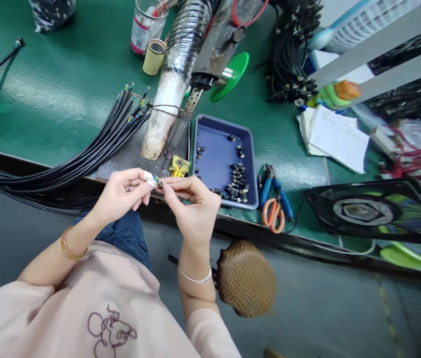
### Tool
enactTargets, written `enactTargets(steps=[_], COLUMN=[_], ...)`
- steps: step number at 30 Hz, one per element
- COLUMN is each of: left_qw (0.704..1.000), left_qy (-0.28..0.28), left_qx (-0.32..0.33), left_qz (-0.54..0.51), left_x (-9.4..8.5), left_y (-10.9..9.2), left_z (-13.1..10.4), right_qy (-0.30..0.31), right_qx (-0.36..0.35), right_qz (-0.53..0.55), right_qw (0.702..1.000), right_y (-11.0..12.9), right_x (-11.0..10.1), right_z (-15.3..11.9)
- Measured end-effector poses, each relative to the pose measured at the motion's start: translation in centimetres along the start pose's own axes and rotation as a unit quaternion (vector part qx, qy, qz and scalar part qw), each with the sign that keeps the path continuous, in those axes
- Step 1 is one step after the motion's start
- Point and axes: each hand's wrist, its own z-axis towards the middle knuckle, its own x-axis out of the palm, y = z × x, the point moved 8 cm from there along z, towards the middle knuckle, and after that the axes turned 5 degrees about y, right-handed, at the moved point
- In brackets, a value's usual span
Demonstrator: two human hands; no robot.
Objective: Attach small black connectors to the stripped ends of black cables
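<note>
I hold thin colored wires (pixel 156 177) close beside a small connector (pixel 159 184), left of the frame's center.
My left hand (pixel 121 195) has its fingers pinched on the wires; my right hand (pixel 195 209) has its narrowed on the connector. At mid-frame, a blue tray (pixel 216 141) of small black parts (pixel 237 190) sits on the green counter (pixel 83 64), while black cables (pixel 42 176) sweep across the left.

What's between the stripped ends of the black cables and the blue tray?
In the head view: the duct's white end, a tool's metal shaft, a yellow piece and part of a dark board.
</note>
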Motion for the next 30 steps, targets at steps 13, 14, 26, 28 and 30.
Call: enactTargets(steps=[13, 14, 26, 28, 30], left_qw=[0.999, 0.998, 0.998, 0.996, 0.995], left_qy=[-0.044, -0.045, -0.062, -0.073, -0.079], left_qx=[-0.019, -0.019, 0.021, 0.031, 0.037], left_qz=[-0.025, -0.024, 0.024, 0.035, 0.043], left_x=[-0.4, -0.5, -0.4, -0.5, -0.7], left_y=[0.7, 0.7, 0.2, 0.2, 0.3], left_z=[-0.2, -0.2, 0.0, 0.0, 0.1], right_qy=[-0.161, -0.146, -0.081, -0.093, -0.097], right_qx=[-0.065, -0.05, -0.125, -0.177, -0.205], right_qz=[0.042, 0.027, -0.116, -0.164, -0.186], right_qw=[0.984, 0.988, 0.982, 0.966, 0.956], right_y=[1.6, 1.4, 0.7, 1.5, 1.9], right_x=[-3.5, -3.3, 0.4, 0.6, 0.7], right_z=[-2.0, -1.9, -1.4, -1.6, -1.7])
